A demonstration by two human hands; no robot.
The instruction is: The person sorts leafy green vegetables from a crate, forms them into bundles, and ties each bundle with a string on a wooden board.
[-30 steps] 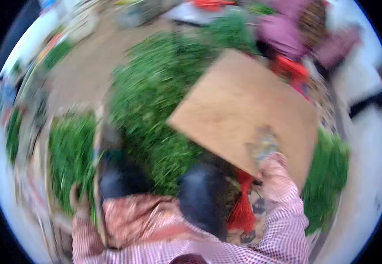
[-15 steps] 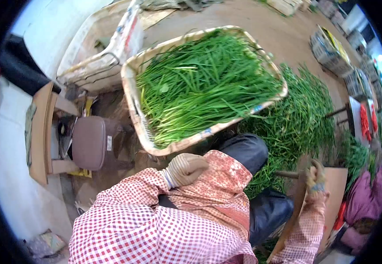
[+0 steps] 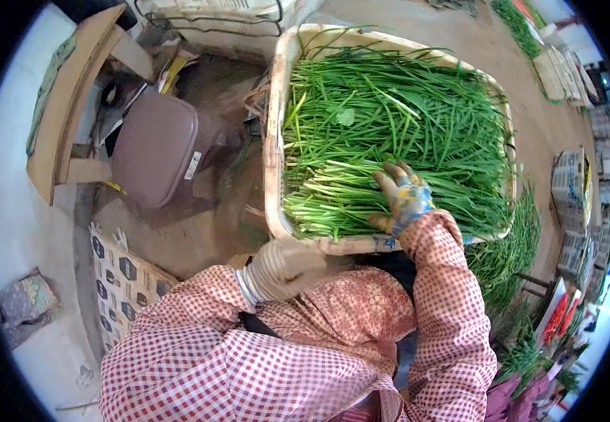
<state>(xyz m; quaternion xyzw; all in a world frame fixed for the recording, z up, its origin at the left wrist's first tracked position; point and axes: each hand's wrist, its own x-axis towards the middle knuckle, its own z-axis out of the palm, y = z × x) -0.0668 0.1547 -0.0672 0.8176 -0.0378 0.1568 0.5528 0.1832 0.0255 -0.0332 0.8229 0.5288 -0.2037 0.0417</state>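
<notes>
A cream plastic crate, its rim worn and dirty, is filled with garlic chives, long green leaves with paler stem ends toward the left. On top of these lies my right hand, in a stained glove with blue and yellow marks, fingers spread and flat near the crate's front rim. Below the crate's front left corner, over my lap, hovers my left hand in a beige knitted glove. Its fingers are smeared by motion, and I see no chives in it.
Left of the crate stands a brown stool, with a wooden frame beyond it. More loose greens lie on the floor at the right. Printed boxes stand farther right, and another pale crate is behind.
My right hand has come from beside the wooden board at the right onto the chives. My left hand stays near my lap. The view has turned, so the crate appears farther right.
</notes>
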